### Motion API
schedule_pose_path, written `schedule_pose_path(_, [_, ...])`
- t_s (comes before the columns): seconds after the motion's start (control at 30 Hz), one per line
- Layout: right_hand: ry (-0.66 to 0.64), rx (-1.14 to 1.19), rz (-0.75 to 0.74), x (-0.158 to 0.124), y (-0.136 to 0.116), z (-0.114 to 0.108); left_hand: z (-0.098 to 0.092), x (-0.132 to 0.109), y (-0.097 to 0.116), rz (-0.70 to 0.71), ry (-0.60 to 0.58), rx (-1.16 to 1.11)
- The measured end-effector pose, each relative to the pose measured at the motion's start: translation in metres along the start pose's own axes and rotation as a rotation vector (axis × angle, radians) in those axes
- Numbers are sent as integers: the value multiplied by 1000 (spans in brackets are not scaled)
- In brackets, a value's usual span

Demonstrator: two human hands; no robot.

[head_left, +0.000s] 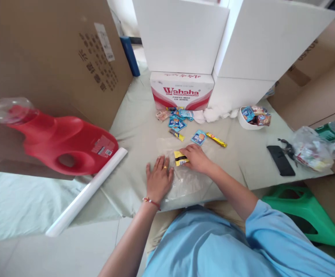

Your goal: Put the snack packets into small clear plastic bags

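Note:
My left hand (159,177) lies flat on the cloth-covered table, fingers spread, at the left edge of a clear plastic bag (186,182). In my right hand (195,157) is a small yellow snack packet with a black band (180,158), held by the fingertips just above the bag. Beyond the hands lie a blue snack packet (198,137), a long yellow snack bar (216,139) and a yellow-and-grey packet (176,134). Farther back, several blue packets (176,122) form a loose pile, with a pinkish packet (163,115) beside it.
A Wahaha carton (181,91) stands behind the packets. At right are a white bowl of snacks (247,124), a black phone (280,160) and a filled plastic bag (312,152). A red jug (69,140) and a white roll (86,192) lie left. A green stool (309,215) stands below.

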State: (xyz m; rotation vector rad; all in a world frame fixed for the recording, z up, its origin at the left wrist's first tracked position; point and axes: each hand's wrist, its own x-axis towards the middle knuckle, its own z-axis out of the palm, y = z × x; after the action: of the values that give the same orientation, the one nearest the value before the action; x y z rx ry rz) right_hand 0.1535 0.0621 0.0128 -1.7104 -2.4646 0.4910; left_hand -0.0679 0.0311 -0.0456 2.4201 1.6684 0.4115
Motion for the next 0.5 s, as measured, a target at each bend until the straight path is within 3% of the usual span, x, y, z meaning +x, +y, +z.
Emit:
schedule_pose_path(0.1, [11,44,12,5,5,10,0,0,-1,2,7,-1])
schedule_pose_path(0.2, [114,182,-31,-12,15,13,1,-1,-4,-12,1,-24])
schedule_pose_path(0.33, [293,368,-161,-69,25,17,4,-1,-18,-48,42,-111])
schedule_pose_path(0.5, [217,366,-158,-147,34,46,2,-12,-47,61,-16,-175])
